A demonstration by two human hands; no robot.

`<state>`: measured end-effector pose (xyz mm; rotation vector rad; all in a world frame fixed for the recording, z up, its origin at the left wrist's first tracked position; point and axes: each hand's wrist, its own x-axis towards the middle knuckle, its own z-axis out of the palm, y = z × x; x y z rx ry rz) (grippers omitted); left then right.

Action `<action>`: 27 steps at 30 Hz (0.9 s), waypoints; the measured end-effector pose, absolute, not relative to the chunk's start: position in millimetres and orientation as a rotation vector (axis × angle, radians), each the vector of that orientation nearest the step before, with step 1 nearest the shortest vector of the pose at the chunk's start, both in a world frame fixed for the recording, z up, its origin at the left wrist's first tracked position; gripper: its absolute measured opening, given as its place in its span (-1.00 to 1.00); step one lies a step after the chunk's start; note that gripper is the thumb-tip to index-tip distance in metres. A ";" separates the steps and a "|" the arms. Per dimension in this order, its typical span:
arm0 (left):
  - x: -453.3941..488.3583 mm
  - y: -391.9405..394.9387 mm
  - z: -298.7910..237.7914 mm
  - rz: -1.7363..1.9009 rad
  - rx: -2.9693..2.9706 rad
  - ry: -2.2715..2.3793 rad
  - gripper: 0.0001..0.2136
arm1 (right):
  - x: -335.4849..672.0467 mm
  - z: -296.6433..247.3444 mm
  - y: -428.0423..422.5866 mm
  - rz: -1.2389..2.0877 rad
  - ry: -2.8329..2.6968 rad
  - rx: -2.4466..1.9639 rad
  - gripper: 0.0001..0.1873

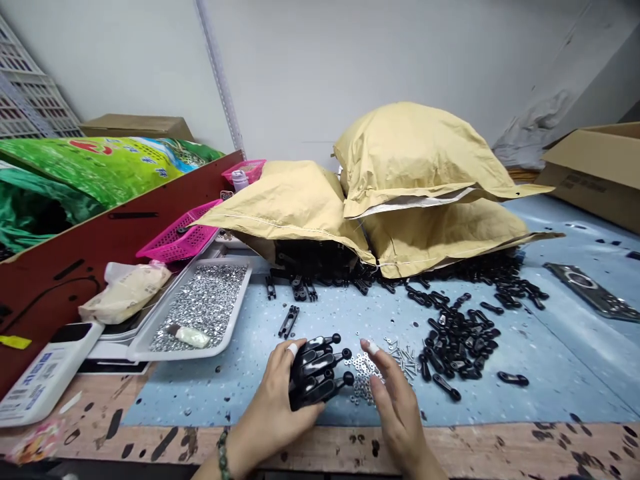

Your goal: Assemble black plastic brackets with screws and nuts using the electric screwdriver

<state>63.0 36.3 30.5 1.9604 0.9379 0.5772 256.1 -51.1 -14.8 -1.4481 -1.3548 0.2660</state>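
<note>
My left hand point(273, 397), with a beaded bracelet at the wrist, is closed round several black plastic parts point(320, 367) whose ball-shaped ends point right. My right hand point(397, 400) hovers just to the right, thumb and fingers apart, with nothing visible in it. White tape wraps a finger on each hand. Between and behind the hands lies a scatter of small silver nuts point(364, 373), with silver screws point(403, 357) beside them. Right of these is a pile of loose black levers point(463, 343). A single black slotted part point(289, 322) lies behind my left hand.
A white tray point(239, 310) of small metal pieces stands left, near pink baskets point(170, 240) and a white device point(47, 373). Large tan sacks point(415, 153) fill the back, one spilling black parts. A phone point(593, 290) and cardboard box point(595, 180) are at right.
</note>
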 end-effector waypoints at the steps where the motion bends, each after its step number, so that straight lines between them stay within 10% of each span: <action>1: 60.0 34.7 36.9 0.546 1.796 0.901 -0.37 | 255.4 -10.2 -45.5 0.269 -1.382 -1.383 -0.59; 8: 42.6 16.4 35.6 0.313 0.602 0.776 -0.74 | 232.7 14.1 -6.7 0.335 -1.629 -0.951 -0.50; 16: 29.1 17.0 28.4 0.264 0.129 0.575 -0.64 | 200.0 -0.4 15.5 0.640 -1.471 -1.343 -0.66; 27: -35.2 11.2 -1.5 0.821 0.949 1.296 -0.46 | 179.4 -22.6 30.8 0.548 -1.420 -2.003 -0.75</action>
